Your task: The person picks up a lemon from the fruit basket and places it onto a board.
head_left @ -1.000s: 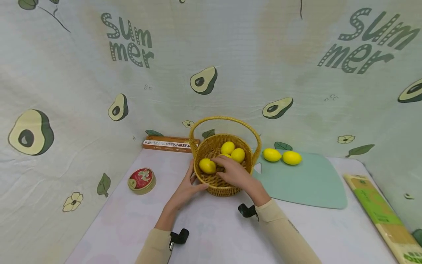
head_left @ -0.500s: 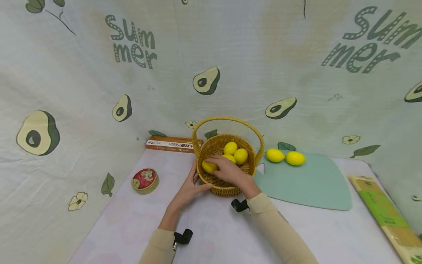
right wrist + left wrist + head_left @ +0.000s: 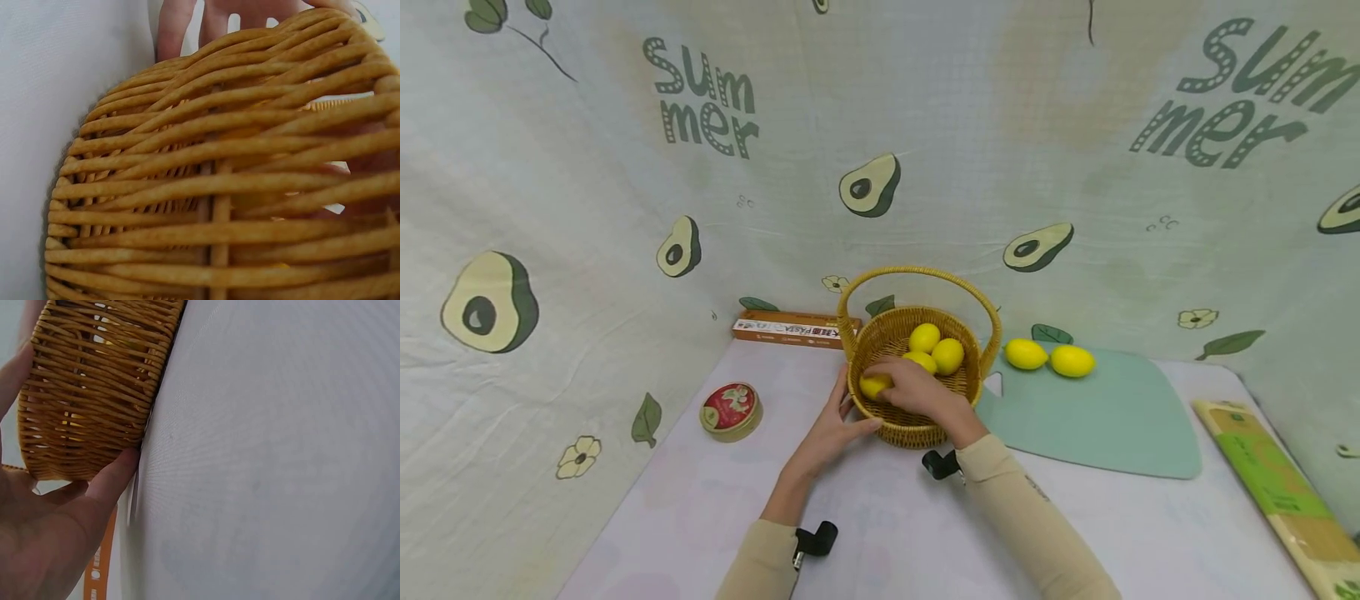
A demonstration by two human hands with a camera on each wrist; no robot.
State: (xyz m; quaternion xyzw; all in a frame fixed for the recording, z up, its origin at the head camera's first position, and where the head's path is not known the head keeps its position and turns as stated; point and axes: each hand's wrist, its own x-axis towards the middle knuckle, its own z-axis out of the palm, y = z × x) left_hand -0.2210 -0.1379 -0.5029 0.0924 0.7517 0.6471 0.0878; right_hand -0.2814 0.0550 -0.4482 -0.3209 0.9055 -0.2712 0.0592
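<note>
A yellow wicker basket (image 3: pixel 916 435) with a tall arched handle stands at the back middle of the table, with several lemons inside. My left hand (image 3: pixel 831 433) holds its left side from outside, thumb along the front and fingers spread around the wall; the left wrist view shows this hand (image 3: pixel 56 531) against the weave. Reaching over the front rim, my right hand (image 3: pixel 917 390) holds a lemon (image 3: pixel 875 385) at the basket's left, its fingertips partly hidden. Three other lemons (image 3: pixel 948 356) lie together toward the basket's back. The right wrist view is mostly filled by the basket's weave (image 3: pixel 219 187).
Two lemons (image 3: pixel 1072 361) lie on a pale green cutting board (image 3: pixel 1105 425) to the right. A round red-topped tin (image 3: pixel 731 412) sits left of the basket, and a brown pasta box (image 3: pixel 790 329) lies behind. A long green-and-yellow noodle packet (image 3: pixel 1273 483) lies at the far right.
My right hand has moved slightly left and down inside the basket, and its fingers have come over the left lemon. The left hand stays at the basket's side. The head view shifted a little.
</note>
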